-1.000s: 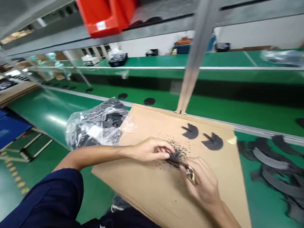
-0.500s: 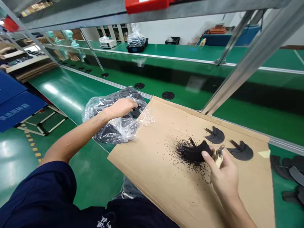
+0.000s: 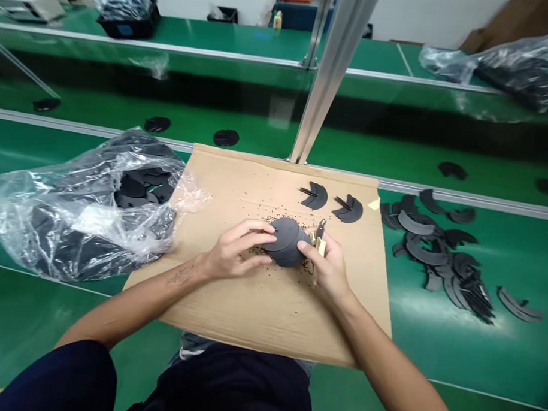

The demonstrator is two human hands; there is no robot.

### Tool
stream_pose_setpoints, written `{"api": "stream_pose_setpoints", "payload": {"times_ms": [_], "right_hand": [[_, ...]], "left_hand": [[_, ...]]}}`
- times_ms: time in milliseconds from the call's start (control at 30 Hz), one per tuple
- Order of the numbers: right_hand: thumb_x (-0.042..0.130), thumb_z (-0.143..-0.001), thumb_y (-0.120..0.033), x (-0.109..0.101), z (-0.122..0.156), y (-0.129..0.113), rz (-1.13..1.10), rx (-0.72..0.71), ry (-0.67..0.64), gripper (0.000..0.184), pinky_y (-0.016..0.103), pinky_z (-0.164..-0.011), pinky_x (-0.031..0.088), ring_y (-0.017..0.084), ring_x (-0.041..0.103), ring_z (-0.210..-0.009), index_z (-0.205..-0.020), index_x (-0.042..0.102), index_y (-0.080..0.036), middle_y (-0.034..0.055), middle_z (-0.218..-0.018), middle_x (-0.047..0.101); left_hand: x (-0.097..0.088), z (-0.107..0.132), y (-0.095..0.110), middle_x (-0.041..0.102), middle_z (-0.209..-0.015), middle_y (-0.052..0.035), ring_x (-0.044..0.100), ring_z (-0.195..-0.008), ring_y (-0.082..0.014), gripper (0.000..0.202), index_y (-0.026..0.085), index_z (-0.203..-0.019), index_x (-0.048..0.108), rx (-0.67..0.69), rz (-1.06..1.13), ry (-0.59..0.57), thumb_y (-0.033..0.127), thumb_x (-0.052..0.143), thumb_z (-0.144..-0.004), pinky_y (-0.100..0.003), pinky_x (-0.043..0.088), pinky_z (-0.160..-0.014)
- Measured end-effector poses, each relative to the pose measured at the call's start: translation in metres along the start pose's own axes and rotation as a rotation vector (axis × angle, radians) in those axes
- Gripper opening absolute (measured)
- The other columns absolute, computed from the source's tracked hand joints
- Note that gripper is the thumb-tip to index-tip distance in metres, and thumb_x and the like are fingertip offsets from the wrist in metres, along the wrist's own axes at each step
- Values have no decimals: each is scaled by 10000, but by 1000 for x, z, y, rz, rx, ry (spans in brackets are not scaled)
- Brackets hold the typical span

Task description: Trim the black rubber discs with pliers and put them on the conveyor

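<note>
My left hand (image 3: 237, 250) has its thumb and fingers closed on the left edge of a rounded black plastic part (image 3: 285, 234). My right hand (image 3: 329, 267) grips the opposite side with its thumb. A pair of cream-handled nippers (image 3: 319, 236) also sits in the right hand, metal jaws pointing up. The held part looks like overlapping layers; how many pieces it is, I cannot tell. Beneath the hands lies a brown cardboard sheet (image 3: 234, 312) strewn with tiny black trimmings. Two black crescent-shaped parts with thin stems (image 3: 317, 196) rest near its far edge.
To the left lies a clear plastic bag (image 3: 75, 222), open, with black parts inside. Loose curved black parts (image 3: 427, 250) are piled on the green bench (image 3: 488, 363) at right. A metal post (image 3: 332, 75) rises behind the cardboard. More black parts lie along the green strip beyond.
My left hand has come out of the plastic bag and over to the part in my right hand. The view has swung right, bringing the loose pile into fuller sight.
</note>
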State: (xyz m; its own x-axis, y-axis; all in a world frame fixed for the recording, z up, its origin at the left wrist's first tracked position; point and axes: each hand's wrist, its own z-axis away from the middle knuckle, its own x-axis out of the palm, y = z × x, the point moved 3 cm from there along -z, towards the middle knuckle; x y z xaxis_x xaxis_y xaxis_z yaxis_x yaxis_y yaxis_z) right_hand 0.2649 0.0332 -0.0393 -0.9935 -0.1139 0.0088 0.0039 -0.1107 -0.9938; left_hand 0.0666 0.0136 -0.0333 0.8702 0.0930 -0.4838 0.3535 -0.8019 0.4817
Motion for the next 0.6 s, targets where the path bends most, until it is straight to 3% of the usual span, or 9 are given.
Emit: {"api": "stream_pose_setpoints", "payload": {"times_ms": [100, 200, 300, 367, 533, 600], "right_hand": [[706, -754, -392, 1, 1, -1, 36, -20, -26, 253, 258, -600, 365, 109, 389, -621, -803, 533, -215, -52, -694, 450], [696, -782, -399, 2, 1, -3, 97, -46, -25, 253, 258, -577, 358, 110, 365, -600, -802, 515, -223, -55, -671, 428], [683, -806, -402, 3, 2, -3, 178, -73, -26, 248, 260, -562, 345, 112, 353, -585, -825, 510, -226, -56, -668, 424], [669, -820, -396, 5, 3, -3, 229, -90, -43, 232, 261, -557, 334, 110, 339, -573, -835, 511, -227, -61, -657, 409], [638, -854, -413, 9, 6, -2, 307, -124, -107, 208, 266, -576, 340, 118, 350, -585, -869, 539, -230, -51, -673, 427], [640, -854, -422, 10, 6, -2, 319, -124, -110, 215, 269, -589, 351, 122, 372, -598, -875, 546, -230, -45, -689, 448]], "left_hand": [[-1, 8, -5, 647, -1156, -118, 656, -1099, -167, 337, 156, -1242, 635, -18, -72, 5, 83, 551, -924, -309, 603, -922], [-6, 10, -6, 645, -1081, -68, 663, -998, -121, 345, 193, -1164, 667, -51, -115, 78, 10, 536, -903, -247, 596, -840], [-12, 7, -5, 656, -914, -16, 641, -817, -99, 159, 205, -1045, 673, -149, -44, 135, 115, 615, -927, -216, 565, -697], [-13, 5, -7, 635, -850, -13, 616, -780, -108, 65, 184, -1000, 641, -273, 51, 112, 224, 611, -960, -233, 547, -678], [-9, 6, -12, 623, -1037, -86, 633, -958, -156, 247, 161, -1015, 579, -516, 285, -75, 374, 454, -1033, -301, 565, -823], [-7, 9, -14, 644, -1006, -74, 649, -910, -149, 240, 164, -1035, 563, -588, 371, -94, 392, 489, -1020, -282, 570, -796]]}}
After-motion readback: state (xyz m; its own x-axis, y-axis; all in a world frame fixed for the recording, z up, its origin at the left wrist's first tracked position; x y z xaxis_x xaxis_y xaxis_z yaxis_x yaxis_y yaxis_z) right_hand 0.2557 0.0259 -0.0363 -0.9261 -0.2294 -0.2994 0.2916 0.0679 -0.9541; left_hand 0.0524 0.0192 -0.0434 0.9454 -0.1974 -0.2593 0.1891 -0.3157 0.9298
